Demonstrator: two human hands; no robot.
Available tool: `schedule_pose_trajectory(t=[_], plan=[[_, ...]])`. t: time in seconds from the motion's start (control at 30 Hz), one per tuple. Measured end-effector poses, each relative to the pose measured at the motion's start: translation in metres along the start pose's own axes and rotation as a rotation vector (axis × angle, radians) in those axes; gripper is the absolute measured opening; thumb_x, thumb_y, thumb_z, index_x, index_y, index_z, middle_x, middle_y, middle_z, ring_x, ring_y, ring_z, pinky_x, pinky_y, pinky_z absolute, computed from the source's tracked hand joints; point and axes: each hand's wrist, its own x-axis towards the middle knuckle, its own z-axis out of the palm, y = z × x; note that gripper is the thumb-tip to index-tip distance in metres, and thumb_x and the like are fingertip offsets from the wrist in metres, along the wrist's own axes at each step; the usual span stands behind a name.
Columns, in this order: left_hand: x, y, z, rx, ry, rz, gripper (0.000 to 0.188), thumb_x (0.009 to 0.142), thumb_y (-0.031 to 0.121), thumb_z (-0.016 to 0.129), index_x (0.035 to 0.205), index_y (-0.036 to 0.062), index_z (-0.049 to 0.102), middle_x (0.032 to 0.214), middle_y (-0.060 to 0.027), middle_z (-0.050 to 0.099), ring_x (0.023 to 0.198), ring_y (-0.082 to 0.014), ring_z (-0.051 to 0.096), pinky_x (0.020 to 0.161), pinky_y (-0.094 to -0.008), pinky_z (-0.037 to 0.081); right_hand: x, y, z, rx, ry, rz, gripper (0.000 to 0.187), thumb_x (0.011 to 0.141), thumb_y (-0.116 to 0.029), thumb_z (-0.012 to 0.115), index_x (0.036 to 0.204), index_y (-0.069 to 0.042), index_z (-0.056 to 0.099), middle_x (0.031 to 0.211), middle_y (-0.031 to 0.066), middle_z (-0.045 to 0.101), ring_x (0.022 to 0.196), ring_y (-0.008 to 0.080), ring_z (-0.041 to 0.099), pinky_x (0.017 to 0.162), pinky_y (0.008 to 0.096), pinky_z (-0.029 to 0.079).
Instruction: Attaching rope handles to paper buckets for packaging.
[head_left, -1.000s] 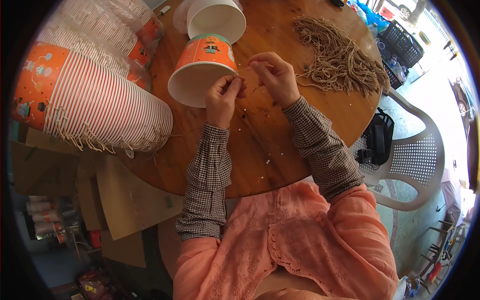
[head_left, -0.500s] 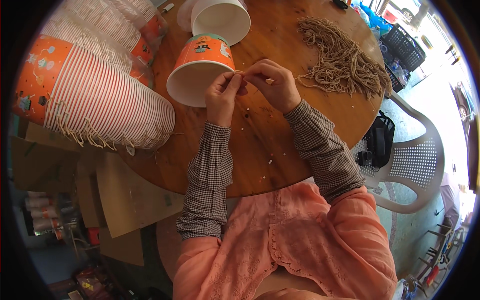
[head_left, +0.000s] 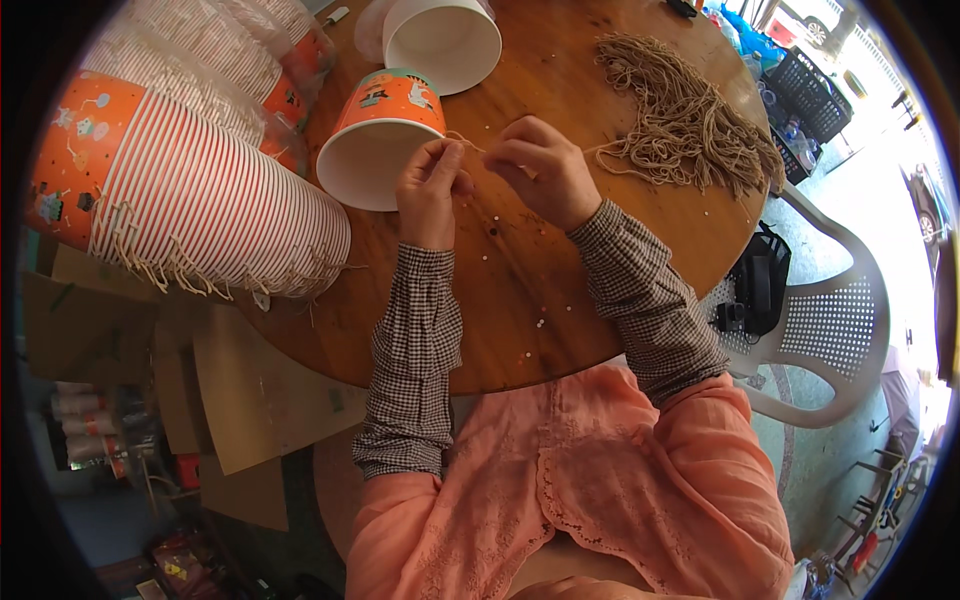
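An orange paper bucket point(head_left: 385, 105) with printed figures and a green base band lies on its side, its white mouth toward me. Beside its rim my left hand point(head_left: 430, 190) is closed, thumb against fingers, on a thin beige string point(head_left: 465, 139) that comes off the bucket's side. A little to the right, my right hand point(head_left: 548, 170) pinches the string's other stretch. Between the two hands the string bows slightly. A tangled heap of beige strings point(head_left: 690, 120) lies to the right on the wooden table point(head_left: 500, 340).
At left lies a long nested stack of buckets point(head_left: 215, 190) with knotted strings along its lower side; plastic-wrapped stacks point(head_left: 190, 60) lie behind. A plain white bucket point(head_left: 445, 45) stands beyond. Small white discs dot the table. A plastic chair point(head_left: 830, 320) holds a black bag point(head_left: 762, 280).
My left hand and the bucket have shifted slightly left. My right hand has drawn away from the left one, opening a gap spanned by string.
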Motion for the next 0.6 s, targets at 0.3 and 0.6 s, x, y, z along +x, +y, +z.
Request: schedule_pose_trajectory(t=[0.3, 0.6], plan=[[-0.003, -0.007, -0.002, -0.094, -0.217, -0.169, 0.018, 0.093, 0.015, 0.058, 0.098, -0.0003, 0.065, 0.079, -0.0008, 0.062, 0.067, -0.0067, 0.053, 0.059, -0.0199, 0.043, -0.001, -0.004, 0.007, 0.374, 0.013, 0.286, 0.011, 0.078, -0.006, 0.071, 0.089, -0.007, 0.070, 0.083, 0.0026, 0.056, 0.074, 0.0131, 0.057, 0.065, 0.0258, 0.048], [-0.003, -0.013, 0.000, 0.012, -0.209, -0.202, 0.020, 0.090, 0.018, 0.064, 0.097, -0.0005, 0.067, 0.082, -0.0017, 0.065, 0.070, -0.0083, 0.056, 0.064, -0.0216, 0.046, -0.001, 0.006, 0.003, 0.602, -0.066, 0.636, 0.014, 0.084, -0.012, 0.069, 0.093, -0.001, 0.068, 0.083, -0.0006, 0.060, 0.073, 0.0069, 0.056, 0.066, 0.0217, 0.048]])
